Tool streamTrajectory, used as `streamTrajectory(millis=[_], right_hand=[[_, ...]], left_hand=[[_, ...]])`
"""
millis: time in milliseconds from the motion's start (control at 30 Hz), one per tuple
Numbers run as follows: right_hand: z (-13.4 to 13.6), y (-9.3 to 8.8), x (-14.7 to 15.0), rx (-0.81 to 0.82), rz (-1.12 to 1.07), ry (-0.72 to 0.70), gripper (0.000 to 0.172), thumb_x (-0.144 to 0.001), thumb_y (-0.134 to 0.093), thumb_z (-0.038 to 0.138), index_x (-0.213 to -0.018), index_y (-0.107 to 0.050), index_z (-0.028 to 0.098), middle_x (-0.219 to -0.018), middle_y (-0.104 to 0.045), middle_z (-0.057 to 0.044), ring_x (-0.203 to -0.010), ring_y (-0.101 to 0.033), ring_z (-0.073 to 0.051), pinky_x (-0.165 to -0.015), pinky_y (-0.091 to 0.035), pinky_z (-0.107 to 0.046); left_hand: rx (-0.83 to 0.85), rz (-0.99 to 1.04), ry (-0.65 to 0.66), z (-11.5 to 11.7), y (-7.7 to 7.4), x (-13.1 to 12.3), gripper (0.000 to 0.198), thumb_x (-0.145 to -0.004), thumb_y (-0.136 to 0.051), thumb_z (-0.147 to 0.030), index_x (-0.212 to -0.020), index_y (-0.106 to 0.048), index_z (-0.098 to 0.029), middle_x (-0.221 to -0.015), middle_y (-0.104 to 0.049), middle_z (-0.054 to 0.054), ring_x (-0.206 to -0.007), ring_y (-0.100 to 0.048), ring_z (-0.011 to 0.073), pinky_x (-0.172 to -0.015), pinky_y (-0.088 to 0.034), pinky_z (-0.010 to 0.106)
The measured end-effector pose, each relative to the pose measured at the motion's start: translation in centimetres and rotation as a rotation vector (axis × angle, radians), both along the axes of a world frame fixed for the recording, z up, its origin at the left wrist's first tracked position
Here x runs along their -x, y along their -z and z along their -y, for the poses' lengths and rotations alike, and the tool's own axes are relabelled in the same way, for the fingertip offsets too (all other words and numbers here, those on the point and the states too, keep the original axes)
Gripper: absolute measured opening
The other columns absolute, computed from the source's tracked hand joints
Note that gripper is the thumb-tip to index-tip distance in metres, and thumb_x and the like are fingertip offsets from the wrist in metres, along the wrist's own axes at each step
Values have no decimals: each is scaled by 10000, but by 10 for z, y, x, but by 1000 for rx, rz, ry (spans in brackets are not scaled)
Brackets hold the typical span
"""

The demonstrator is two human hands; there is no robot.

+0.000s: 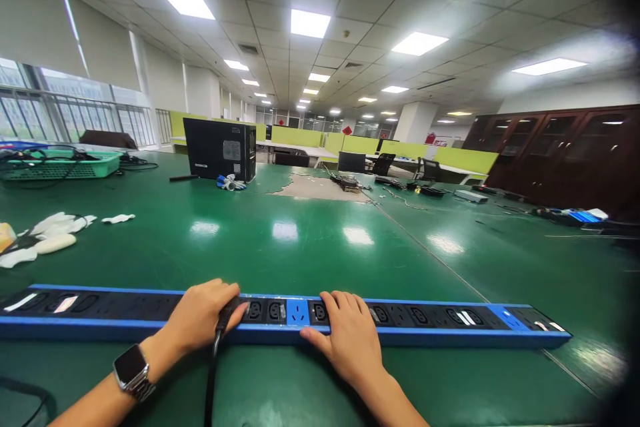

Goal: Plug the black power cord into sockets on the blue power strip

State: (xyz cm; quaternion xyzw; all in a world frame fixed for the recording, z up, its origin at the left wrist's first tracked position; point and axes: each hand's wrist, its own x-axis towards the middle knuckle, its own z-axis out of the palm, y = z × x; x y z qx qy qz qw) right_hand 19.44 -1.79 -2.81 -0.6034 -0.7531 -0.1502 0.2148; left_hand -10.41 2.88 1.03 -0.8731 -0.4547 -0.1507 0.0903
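A long blue and black power strip (pixel 420 333) lies lengthwise along the near part of the green table. My left hand (pixel 203 313), with a watch (pixel 131 368) on the wrist, is closed round a black plug at the strip's sockets, left of the blue socket (pixel 298 311). The plug's black cable (pixel 212 380) runs down toward me. Just right of that blue socket, my right hand (pixel 347 333) grips the strip, its thumb on the front edge and its fingers over the top. How far the plug sits in a socket is hidden by my fingers.
White gloves (pixel 60 225) lie at the left, below a green basket (pixel 95 168) holding cables. Farther back stand a black computer case (pixel 220 149) and blue-white gloves (pixel 231 182). Loose parts (pixel 350 183) lie at the back middle, and a blue item (pixel 585 215) at the right.
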Motion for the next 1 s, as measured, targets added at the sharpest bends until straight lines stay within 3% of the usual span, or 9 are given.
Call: streamTrajectory(millis=[67,133,233,367,533,633,700,1000], right_hand=[[1,-2,-1,5,-22,0,701,-799,-458,748,-1167,-621,173,-1088,-648,-111,-1027,-572,-278,-965,-395,-481],[3,-4,-1,4,-57,8,669,-790,-521,714,-1172,-617,174,-1112,-644,-113,-1053,-563,-285,-973,-393,-488],[6,-9,16,-16,-137,-18,596,-776,-617,625,-1170,-610,179,-1151,-626,-121,-1086,-543,-291,-962,-406,-481],[3,-23,78,39,-243,-179,459,-766,-671,533,-1103,-611,228,-1081,-632,-77,-989,-566,-249,-866,-462,-425],[-19,-50,149,279,-140,-253,492,-770,-609,623,-1013,-593,195,-980,-664,-81,-909,-629,-270,-726,-511,-408],[-29,-60,157,375,-54,-269,476,-831,-532,619,-1007,-577,180,-948,-691,-90,-841,-674,-264,-670,-518,-381],[-30,-60,154,351,-14,-303,442,-860,-499,601,-984,-580,184,-922,-701,-86,-810,-686,-253,-647,-513,-358],[-26,-41,157,217,3,-325,306,-944,-422,418,-984,-589,165,-903,-683,-98,-832,-671,-246,-622,-504,-345]], left_hand=[[43,48,11,1,-3,7,346,-884,-545,-516,-990,-636,-200,-839,-659,53,-785,-608,226,-691,-434,320],[90,76,8,2,-4,15,620,-739,-679,-625,-1193,-586,-213,-1034,-662,78,-943,-602,266,-809,-441,360],[159,56,-68,7,-3,22,849,-592,-765,-668,-1283,-543,-228,-1191,-627,99,-1061,-573,305,-903,-414,400],[212,-6,-133,12,-1,18,707,-634,-767,-582,-1214,-584,-220,-1153,-650,88,-1057,-581,307,-915,-399,415],[210,-10,-123,13,-3,15,414,-723,-621,-225,-1135,-593,-237,-1076,-655,56,-1009,-591,256,-877,-398,372],[227,3,-99,14,-4,16,356,-703,-596,-219,-1058,-601,-232,-1018,-650,49,-969,-589,250,-860,-396,369],[225,12,-104,15,-4,16,311,-695,-602,-240,-1006,-606,-227,-1000,-648,48,-961,-587,251,-856,-393,369],[190,-25,-111,13,-5,13,263,-706,-503,-154,-930,-617,-231,-875,-651,28,-844,-587,233,-743,-388,349]])
